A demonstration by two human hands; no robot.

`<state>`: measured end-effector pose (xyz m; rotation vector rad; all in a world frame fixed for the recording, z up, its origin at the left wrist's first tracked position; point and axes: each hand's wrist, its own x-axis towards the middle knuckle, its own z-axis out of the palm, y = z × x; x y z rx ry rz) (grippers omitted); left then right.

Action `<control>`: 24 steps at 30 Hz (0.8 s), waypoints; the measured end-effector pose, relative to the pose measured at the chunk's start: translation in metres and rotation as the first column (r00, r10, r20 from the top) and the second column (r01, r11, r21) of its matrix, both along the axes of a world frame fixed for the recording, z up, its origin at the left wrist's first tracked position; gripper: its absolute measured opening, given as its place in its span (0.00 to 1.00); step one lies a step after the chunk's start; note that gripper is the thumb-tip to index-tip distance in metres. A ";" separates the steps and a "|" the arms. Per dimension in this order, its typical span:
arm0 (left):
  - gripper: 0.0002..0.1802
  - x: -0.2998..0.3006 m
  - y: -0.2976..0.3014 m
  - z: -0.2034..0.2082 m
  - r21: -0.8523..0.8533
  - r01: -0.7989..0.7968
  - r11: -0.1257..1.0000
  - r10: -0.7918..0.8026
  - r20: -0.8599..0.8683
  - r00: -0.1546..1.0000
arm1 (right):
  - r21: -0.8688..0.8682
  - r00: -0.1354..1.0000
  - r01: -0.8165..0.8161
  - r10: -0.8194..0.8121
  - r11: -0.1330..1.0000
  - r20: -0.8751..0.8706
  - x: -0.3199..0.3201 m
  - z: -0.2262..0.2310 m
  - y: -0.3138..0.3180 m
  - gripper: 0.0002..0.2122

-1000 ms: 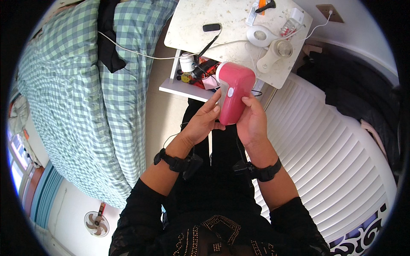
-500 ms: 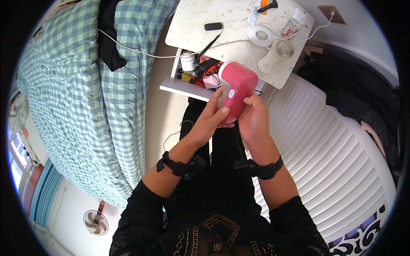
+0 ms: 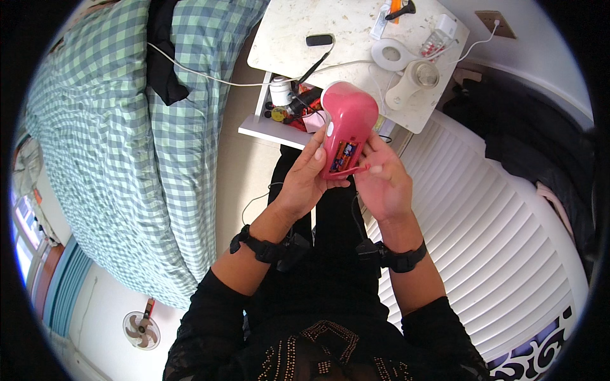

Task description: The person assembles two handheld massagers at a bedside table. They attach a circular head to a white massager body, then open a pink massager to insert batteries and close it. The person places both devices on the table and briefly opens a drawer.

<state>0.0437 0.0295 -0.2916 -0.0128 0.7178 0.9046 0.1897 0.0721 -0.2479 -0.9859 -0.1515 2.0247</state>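
Note:
A pink fabric shaver (image 3: 357, 114) with a pale rim on its head is held upright over the drawer. My left hand (image 3: 304, 174) is closed around the left side of its handle, with the thumb along the edge. The handle's battery compartment (image 3: 344, 156) stands uncovered, and batteries lie inside. At the lower end of the handle, a thin pink battery cover (image 3: 351, 171) sticks out to the right. My right hand (image 3: 386, 181) pinches the tip of this cover, while its other fingers reach behind the handle and are partly hidden.
An open drawer (image 3: 279, 132) holds a white bottle (image 3: 280, 92) and small items. On the table (image 3: 286, 25) above lie cables, a white ring (image 3: 391, 54) and a cream-coloured device (image 3: 406, 89). A checked bed cover (image 3: 184, 190) is left; a white ribbed surface (image 3: 470, 235) is right.
The shaver has turned in my hands, bringing its battery compartment into view. My right thumb has moved from the handle's side to the cover, which now stands open.

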 end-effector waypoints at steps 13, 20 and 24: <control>0.32 0.004 0.004 0.001 -0.011 -0.018 1.000 0.017 -0.034 0.999 | 0.044 0.992 -0.087 0.082 0.995 0.095 -0.004 0.011 0.003 0.46; 0.33 0.006 0.008 0.005 -0.038 -0.030 0.999 0.030 -0.006 1.000 | 0.074 0.985 -0.129 0.119 0.989 0.127 -0.005 0.012 0.004 0.48; 0.33 0.008 0.014 0.010 -0.074 -0.066 0.995 0.063 -0.035 0.997 | 0.136 0.960 -0.134 0.094 0.982 0.266 -0.007 0.011 -0.004 0.50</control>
